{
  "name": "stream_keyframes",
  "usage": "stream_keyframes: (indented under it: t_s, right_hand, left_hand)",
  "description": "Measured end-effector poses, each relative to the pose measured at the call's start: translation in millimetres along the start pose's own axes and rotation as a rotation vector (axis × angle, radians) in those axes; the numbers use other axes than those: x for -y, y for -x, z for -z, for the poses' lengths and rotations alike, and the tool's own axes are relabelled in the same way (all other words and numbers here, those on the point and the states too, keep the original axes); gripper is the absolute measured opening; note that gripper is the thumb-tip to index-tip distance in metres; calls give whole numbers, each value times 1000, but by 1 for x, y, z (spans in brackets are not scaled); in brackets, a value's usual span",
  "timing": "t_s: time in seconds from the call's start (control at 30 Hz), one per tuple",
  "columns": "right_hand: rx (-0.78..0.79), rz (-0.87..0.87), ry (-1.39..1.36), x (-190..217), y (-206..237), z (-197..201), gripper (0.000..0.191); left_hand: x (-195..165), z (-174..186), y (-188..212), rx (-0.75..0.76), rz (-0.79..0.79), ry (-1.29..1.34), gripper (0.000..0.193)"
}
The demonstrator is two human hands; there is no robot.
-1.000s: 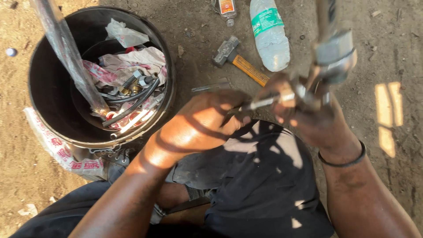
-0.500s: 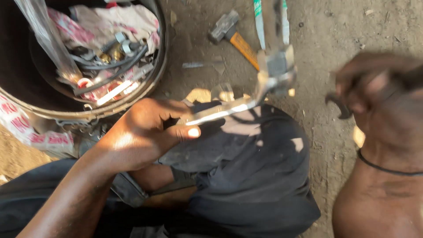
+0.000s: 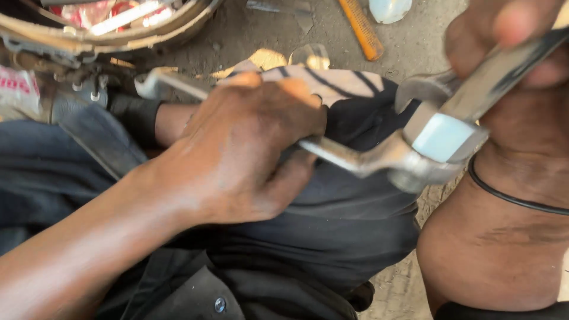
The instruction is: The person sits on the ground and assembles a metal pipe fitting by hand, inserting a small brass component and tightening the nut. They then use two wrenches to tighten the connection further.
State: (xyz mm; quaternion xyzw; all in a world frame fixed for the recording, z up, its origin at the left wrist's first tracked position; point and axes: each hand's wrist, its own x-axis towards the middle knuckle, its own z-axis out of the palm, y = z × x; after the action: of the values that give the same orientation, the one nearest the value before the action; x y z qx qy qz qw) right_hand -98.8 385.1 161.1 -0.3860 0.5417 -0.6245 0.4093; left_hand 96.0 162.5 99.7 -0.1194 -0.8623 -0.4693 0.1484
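Steel spanner [image 3: 355, 159] in left hand [image 3: 249, 148], wrench [image 3: 474, 89] in right hand [image 3: 510, 35]

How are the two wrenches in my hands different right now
The wrench in the left hand runs nearly level across the lap, its head round the big hex nut. The wrench in the right hand slants down from the upper right, its open jaw just above that nut. The left hand wraps its handle fully; the right pinches its shaft. Both are bare silvery metal.

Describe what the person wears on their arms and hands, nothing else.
Both forearms are bare, with no sleeves in view, and neither the left hand nor the right hand wears a glove. The right wrist carries a thin black band. No rings or watch show.
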Motion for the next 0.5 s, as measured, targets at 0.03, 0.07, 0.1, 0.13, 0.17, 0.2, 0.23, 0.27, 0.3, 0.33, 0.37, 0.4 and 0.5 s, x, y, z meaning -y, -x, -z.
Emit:
stream_keyframes:
  t_s: [0.03, 0.07, 0.1, 0.13, 0.17, 0.2, 0.23, 0.27, 0.3, 0.33, 0.37, 0.4, 0.5]
  right_hand:
    - [9, 1, 0, 0, 0, -3, 48]
    - [14, -4, -7, -2, -2, -5, 47]
    - [17, -3, -10, -4, -5, -7, 46]
    - [19, -3, -17, -7, -8, -8, 45]
    - [21, -8, -28, -11, -13, -9, 43]
    - [24, -7, -43, -15, -17, -10, 42]
    - [26, -8, -62, -19, -22, -11, 41]
    - [35, -8, -80, -25, -26, -13, 40]
    - [42, -7, -98, -28, -31, -15, 39]
    - [44, -5, -119, -32, -36, -18, 38]
    - [53, -4, -142, -36, -40, -20, 38]
    - [63, -1, -165, -38, -44, -24, 37]
    - [87, 7, -262, -44, -55, -35, 34]
  left_hand:
    - [-1, -4, 4, -97, -60, -27, 18]
    - [-1, -6, 8, -192, -73, -122, 21]
    - [1, -7, 10, -284, -92, -224, 26]
    - [2, -6, 13, -370, -111, -326, 33]
    - [4, -4, 15, -432, -122, -382, 35]
    - [5, -2, 16, -489, -133, -441, 38]
    - [6, 2, 19, -542, -147, -500, 40]
    - [6, 7, 22, -537, -137, -509, 35]
    - [4, 11, 26, -533, -129, -517, 29]
    - [4, 17, 29, -525, -136, -519, 27]
    - [4, 22, 32, -517, -144, -520, 24]
    - [6, 29, 34, -504, -168, -518, 24]
    - [6, 47, 37, -472, -178, -552, 26]
